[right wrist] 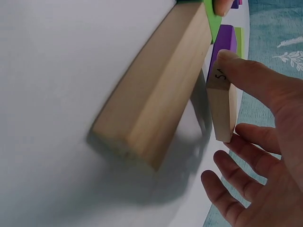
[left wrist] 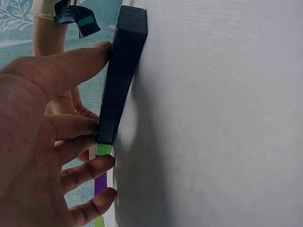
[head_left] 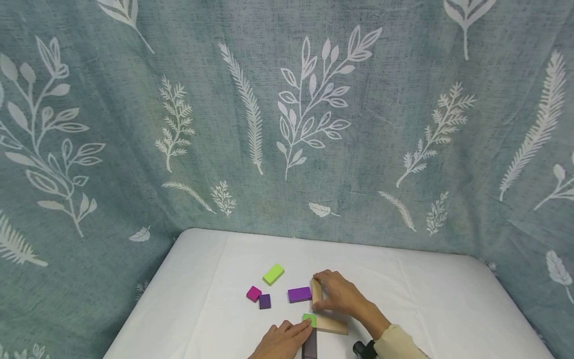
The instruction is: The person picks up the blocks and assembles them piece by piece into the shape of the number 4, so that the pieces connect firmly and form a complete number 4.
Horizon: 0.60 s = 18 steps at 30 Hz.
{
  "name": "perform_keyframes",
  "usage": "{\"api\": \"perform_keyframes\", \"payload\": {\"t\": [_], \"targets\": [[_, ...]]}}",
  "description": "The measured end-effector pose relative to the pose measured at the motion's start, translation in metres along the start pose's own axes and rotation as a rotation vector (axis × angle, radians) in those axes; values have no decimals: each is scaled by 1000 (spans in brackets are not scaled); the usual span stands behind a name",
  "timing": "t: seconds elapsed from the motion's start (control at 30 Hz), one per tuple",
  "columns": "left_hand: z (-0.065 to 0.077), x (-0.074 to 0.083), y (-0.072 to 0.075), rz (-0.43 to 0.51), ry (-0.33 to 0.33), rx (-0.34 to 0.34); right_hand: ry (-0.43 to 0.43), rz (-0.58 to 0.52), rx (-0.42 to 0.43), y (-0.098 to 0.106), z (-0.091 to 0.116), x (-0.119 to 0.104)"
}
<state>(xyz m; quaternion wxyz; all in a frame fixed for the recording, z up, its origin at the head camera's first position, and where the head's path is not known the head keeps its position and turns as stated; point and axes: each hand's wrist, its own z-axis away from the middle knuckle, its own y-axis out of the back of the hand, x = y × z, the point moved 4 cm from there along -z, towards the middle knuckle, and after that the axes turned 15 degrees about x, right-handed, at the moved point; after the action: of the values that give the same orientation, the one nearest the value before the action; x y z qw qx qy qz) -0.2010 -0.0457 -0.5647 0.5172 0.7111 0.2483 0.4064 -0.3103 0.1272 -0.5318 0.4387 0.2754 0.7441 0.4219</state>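
Note:
My right hand point(head_left: 343, 296) pinches a plain wooden block point(head_left: 316, 293) at its two ends, thumb at the near end and fingertips at the far one. Pen marks show on this block point(right wrist: 221, 94) in the right wrist view. My left hand point(head_left: 284, 341) rests its fingertips on a small green block point(head_left: 309, 318) and along a dark block point(head_left: 309, 344); the thumb touches the dark block's side in the left wrist view. A second, longer wooden block point(head_left: 332, 325) lies with one end against the green block. A purple block point(head_left: 299, 294) lies just left of the held block.
A lime-green block point(head_left: 273, 274), a magenta cube point(head_left: 253, 293) and a dark purple cube point(head_left: 265, 301) lie farther left on the white-covered table point(head_left: 215, 279). Behind the table hangs a teal curtain point(head_left: 269, 199) with white leaf prints. A black device point(head_left: 365, 349) is at the right wrist.

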Motion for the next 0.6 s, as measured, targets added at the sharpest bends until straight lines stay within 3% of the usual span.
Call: {"api": "perform_keyframes", "payload": {"t": [0.17,0.6], "targets": [[0,1,-1,-25,-20,16,19,8,-10,-4,-2,-5],[-2,-2,-4,-5,-7,-17,25,46,-49,-7,-6,-14]]}}
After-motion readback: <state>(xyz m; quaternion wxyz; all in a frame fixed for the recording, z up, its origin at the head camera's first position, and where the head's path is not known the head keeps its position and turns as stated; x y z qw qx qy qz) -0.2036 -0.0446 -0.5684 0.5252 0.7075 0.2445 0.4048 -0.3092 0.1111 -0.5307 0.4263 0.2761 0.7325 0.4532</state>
